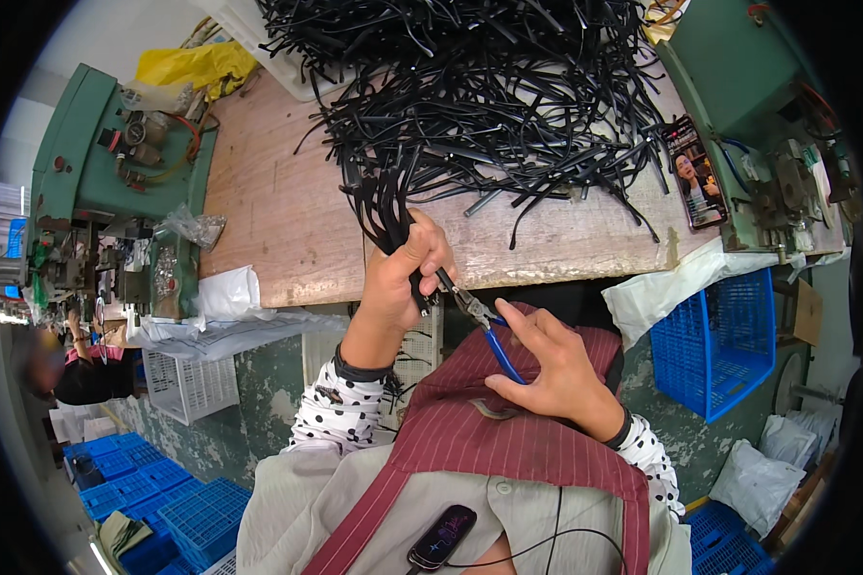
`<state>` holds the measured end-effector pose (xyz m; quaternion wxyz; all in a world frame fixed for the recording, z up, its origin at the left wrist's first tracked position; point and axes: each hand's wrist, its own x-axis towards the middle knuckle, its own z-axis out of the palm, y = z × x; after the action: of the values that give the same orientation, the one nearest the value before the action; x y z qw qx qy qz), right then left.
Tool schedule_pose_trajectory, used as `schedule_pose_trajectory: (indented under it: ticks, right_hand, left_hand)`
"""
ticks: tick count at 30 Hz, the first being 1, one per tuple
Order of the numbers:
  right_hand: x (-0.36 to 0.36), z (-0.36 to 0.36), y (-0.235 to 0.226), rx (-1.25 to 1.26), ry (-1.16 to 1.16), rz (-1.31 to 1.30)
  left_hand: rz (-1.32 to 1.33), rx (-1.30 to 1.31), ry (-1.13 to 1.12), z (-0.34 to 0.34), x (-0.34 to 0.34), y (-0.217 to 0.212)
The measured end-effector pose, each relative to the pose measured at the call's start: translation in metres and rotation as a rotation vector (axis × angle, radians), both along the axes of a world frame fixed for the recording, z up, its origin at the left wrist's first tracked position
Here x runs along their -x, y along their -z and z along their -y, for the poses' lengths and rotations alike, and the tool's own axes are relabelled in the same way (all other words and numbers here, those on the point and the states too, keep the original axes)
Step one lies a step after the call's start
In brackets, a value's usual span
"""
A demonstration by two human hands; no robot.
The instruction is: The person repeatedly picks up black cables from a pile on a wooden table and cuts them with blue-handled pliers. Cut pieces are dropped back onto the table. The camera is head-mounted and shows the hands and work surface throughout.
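Note:
My left hand (401, 266) is closed round a bundle of thin black plastic strips (387, 209), which fan out above the fist. Their lower ends stick out beneath the fingers. In my right hand (558, 364) is a pair of pliers (501, 353) with blue handles, the thumb on one handle and the fingers against the other. The plier jaws (466, 299) are at the end of one strip beside my left fingers; whether they grip it I cannot tell. A large heap of similar strips (508, 125) covers the far part of the wooden table (268, 192).
Green machines (77, 163) flank the table, another (738, 77) at right. A phone (697, 177) leans by the right one. A blue crate (710, 345) stands below right, a white crate (194, 383) below left. A person (91, 369) is at far left.

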<state>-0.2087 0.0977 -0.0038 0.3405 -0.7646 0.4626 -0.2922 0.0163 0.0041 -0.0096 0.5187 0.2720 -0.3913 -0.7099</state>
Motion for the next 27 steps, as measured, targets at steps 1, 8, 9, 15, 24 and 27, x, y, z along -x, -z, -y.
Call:
schedule_pose_trajectory:
  ticks: [1, 8, 9, 15, 24, 27]
  right_hand:
    - [0.001, 0.0, -0.003, 0.026, -0.004, -0.017]
    - [0.005, 0.005, -0.015, 0.288, -0.009, -0.232]
    - [0.005, 0.005, -0.014, 0.289, -0.017, -0.22]
    - [0.006, 0.003, 0.0, 0.202, 0.002, -0.132]
    - [0.0, 0.001, 0.013, 0.238, 0.204, -0.174]
    - [0.003, -0.002, 0.013, 0.223, 0.208, -0.176]
  left_hand:
    - [-0.027, -0.007, 0.024, 0.001, 0.0, 0.001]
    - [-0.234, -0.007, 0.347, 0.007, -0.004, 0.004]
    - [-0.252, 0.005, 0.348, 0.007, -0.005, 0.005]
    - [-0.159, 0.039, 0.048, -0.004, 0.004, 0.009]
    - [0.603, 0.072, -0.363, 0.021, 0.005, 0.007]
    - [1.063, 0.069, -0.451, 0.077, -0.011, 0.022]
